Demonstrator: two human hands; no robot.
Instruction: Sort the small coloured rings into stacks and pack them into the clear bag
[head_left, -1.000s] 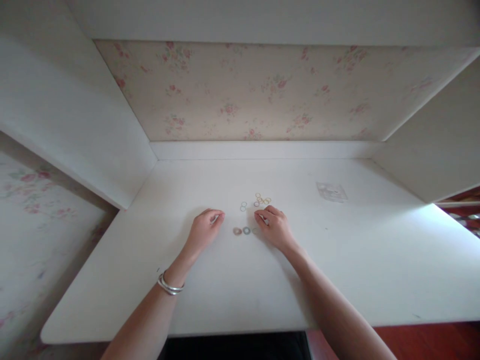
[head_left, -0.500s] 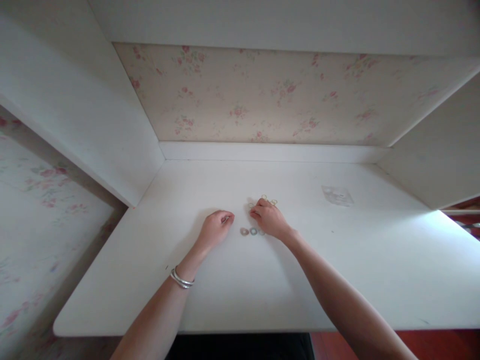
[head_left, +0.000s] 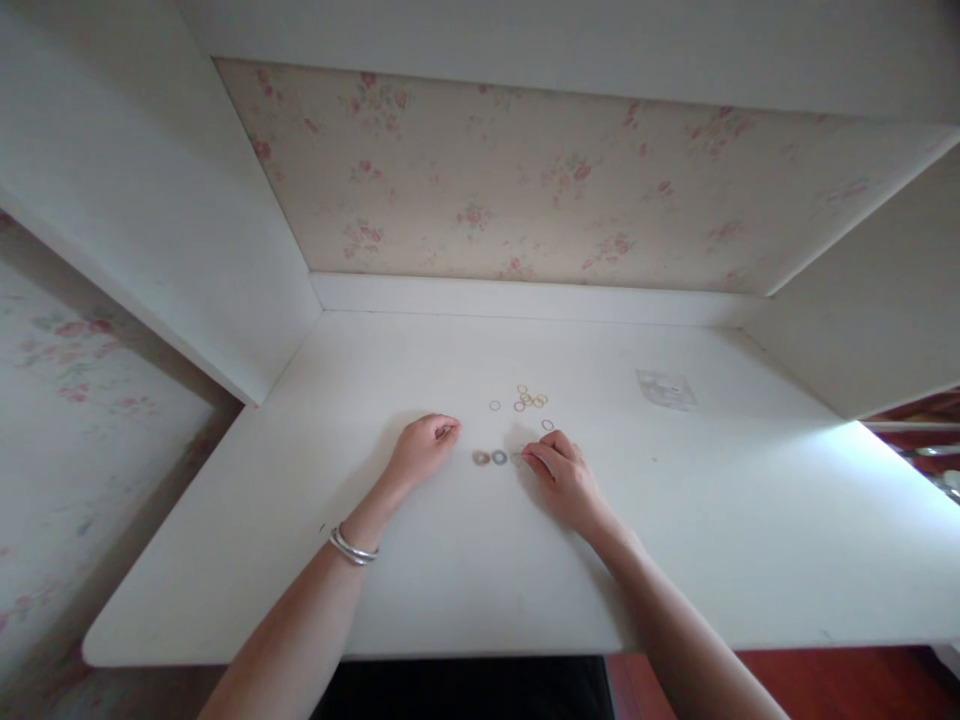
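My left hand rests on the white desk with its fingers curled closed. Whatever may be in them is hidden. To its right, my right hand is closed in a pinch at a pale ring, whose right side the fingertips cover. Left of that ring, in the same row, lie a grey ring and a brownish ring. Farther back is a loose cluster of several thin yellow rings. A thin ring lies just beyond my right hand, and another thin ring left of the cluster.
A clear plastic bag lies flat at the back right of the white desk. White side panels and a low back strip border the desktop. A small dark speck is near my left wrist, which wears silver bangles.
My right hand has moved from the yellow rings toward me, to the right end of the ring row, uncovering the cluster. My left hand stays closed in place; the view has shifted slightly.
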